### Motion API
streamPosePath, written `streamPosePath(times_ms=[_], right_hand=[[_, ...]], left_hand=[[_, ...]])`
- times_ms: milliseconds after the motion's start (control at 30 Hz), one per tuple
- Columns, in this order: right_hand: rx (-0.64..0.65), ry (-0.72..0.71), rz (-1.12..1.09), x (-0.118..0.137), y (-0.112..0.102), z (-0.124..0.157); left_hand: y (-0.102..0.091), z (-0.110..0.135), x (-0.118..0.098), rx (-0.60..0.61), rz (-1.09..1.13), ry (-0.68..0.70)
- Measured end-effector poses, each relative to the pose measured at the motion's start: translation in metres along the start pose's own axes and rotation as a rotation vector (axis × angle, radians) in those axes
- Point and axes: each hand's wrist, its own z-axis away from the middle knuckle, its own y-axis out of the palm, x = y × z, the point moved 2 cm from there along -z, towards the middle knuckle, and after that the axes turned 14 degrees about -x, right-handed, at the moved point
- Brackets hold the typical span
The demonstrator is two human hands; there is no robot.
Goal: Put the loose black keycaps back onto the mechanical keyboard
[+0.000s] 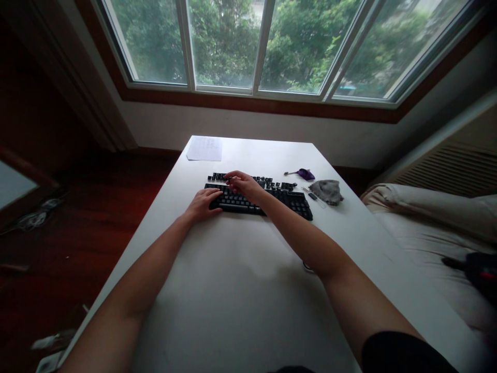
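A black keyboard [248, 204] lies at a slant on the white table, many of its keys in place. Behind it, loose black keycaps [267, 182] are spread in an uneven row. My left hand [202, 203] grips the keyboard's left end, fingers on top and thumb at the near edge. Reaching across the keyboard, my right hand [245, 185] has its fingertips pinched over the left part of the loose row. A small dark keycap seems to be between them, mostly hidden. The right hand and forearm cover part of the keys.
Right of the keyboard lie a grey cloth [326, 191], a purple item [306, 174] with a brush-like end, and small tools [312, 196]. Sheets of paper [205, 148] lie at the table's far left corner. A cushioned seat [419, 228] stands on the right.
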Motion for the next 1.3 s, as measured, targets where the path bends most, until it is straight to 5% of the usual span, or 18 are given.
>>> streamPosePath(times_ms=[233,900,1300], right_hand=[[0.051,-0.025,-0.06,0.014,-0.009,0.037],[0.073,-0.005,-0.03,0.013,-0.016,0.05],[-0.145,-0.125,0.141,-0.005,-0.025,0.03]], left_hand=[[0.001,-0.001,-0.002,0.007,-0.011,0.008],[0.0,-0.002,-0.005,0.017,-0.001,-0.021],[0.0,-0.002,-0.005,0.013,-0.007,-0.013]])
